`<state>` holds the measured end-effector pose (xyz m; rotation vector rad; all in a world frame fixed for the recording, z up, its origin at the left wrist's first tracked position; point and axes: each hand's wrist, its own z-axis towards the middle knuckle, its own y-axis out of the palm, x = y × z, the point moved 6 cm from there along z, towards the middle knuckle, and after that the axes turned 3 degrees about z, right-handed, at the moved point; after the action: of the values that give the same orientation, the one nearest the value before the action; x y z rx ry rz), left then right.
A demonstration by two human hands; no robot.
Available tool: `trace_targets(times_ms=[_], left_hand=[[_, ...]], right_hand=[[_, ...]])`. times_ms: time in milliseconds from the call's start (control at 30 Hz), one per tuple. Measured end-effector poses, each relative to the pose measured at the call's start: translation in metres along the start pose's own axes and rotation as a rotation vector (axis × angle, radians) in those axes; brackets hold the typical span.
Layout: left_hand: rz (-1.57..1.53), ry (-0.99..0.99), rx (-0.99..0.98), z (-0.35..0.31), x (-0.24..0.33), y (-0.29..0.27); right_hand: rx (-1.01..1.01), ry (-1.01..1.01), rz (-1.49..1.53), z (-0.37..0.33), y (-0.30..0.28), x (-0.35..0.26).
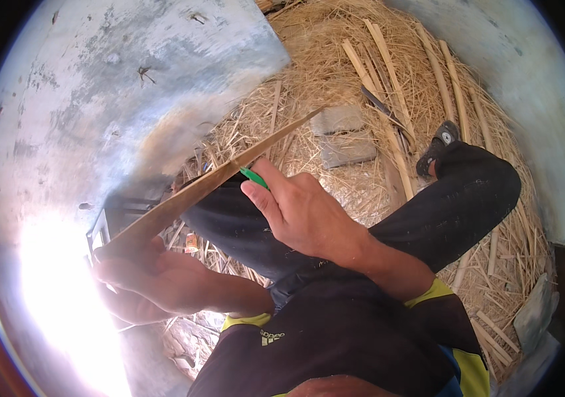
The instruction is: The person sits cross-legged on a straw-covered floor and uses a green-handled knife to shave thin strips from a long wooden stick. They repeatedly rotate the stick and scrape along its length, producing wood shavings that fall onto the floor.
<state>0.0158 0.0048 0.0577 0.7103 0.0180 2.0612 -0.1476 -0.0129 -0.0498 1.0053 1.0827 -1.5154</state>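
A long, flat bamboo strip [209, 182] slants across in front of me, from the lower left up to a narrow far end. My left hand [163, 281] is closed around its wide near end, the fingers partly hidden. Pinched between the thumb and fingers of my right hand [312, 215] is a slim green pen-like tool [254, 177]. Its tip meets the strip's edge near the middle, beside a darker cross band like a node. Whether the tool is a pen or a small knife handle I cannot tell.
Straw [315, 40] covers the floor. Split bamboo pieces [395, 73] lie at the far right, with a dark curved blade [378, 100] on them. Two flat bricks [338, 120] sit ahead. A pale wall [130, 86] and a dark box [123, 210] stand left; my bent legs [454, 192] frame the space.
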Motion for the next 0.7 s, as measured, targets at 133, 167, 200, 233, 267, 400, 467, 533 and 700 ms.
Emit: trace_targets(times_ms=[133, 167, 200, 233, 267, 400, 467, 533, 700], left_hand=[[0.011, -0.017, -0.030, -0.002, 0.002, 0.002], [0.034, -0.026, -0.022, -0.001, 0.001, 0.001], [0.044, -0.033, -0.031, -0.001, 0.002, 0.001], [0.055, -0.039, -0.040, -0.001, 0.002, 0.000], [0.053, -0.044, -0.048, -0.001, 0.001, 0.002], [-0.034, 0.028, -0.161, 0.000, 0.003, 0.000], [-0.015, 0.036, -0.200, 0.002, 0.002, 0.001], [-0.061, 0.065, -0.166, -0.002, 0.001, 0.004], [0.014, 0.003, -0.096, -0.003, 0.002, -0.003]], right_hand=[[0.055, -0.052, -0.200, -0.008, 0.001, 0.005], [0.057, -0.058, -0.256, -0.007, 0.001, -0.002], [0.059, -0.065, -0.312, -0.007, 0.002, -0.006], [0.052, -0.058, -0.316, -0.011, 0.003, -0.007], [0.056, -0.055, -0.325, -0.013, 0.002, -0.007], [0.095, 0.053, -0.484, -0.019, -0.007, 0.019], [0.058, 0.123, -0.454, -0.019, -0.008, 0.046], [0.009, 0.102, -0.384, -0.022, -0.007, 0.030], [0.051, 0.166, -0.425, -0.011, -0.009, 0.056]])
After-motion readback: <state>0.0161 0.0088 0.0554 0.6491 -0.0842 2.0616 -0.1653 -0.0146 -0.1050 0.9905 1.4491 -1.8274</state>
